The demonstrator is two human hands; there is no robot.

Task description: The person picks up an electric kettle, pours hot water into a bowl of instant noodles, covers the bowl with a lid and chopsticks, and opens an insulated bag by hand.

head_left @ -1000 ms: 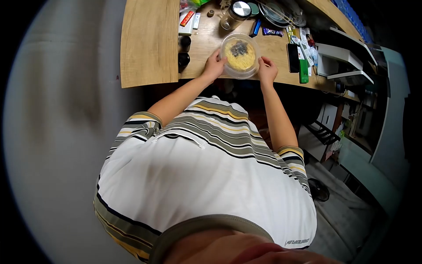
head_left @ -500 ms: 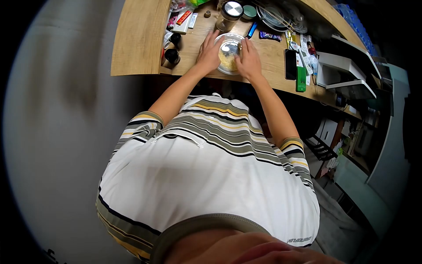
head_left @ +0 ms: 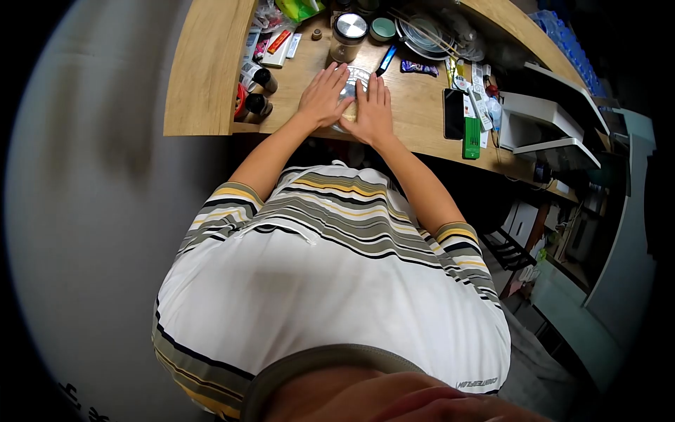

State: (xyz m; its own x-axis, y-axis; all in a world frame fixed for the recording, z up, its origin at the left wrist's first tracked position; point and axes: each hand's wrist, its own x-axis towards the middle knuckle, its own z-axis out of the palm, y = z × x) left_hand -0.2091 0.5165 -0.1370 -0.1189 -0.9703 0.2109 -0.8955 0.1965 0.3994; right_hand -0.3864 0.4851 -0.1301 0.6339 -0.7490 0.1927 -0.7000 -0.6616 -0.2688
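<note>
— Where's the clear round container?
— On the worktop, near its front edge, mostly hidden under both hands.
— How are the fingers?
— Stretched out flat, clamped on nothing: the right hand's lie nearly together, the left hand's slightly apart. The thumbs about meet.
— Why so?
— Probably to spread pressure across its top and steady it from both sides.
— Anything in the way?
— The silver-lidded jar crowds the far side, with a blue item near the left fingertips. The purple packet and black phone sit farther left, well out of the way.
</note>
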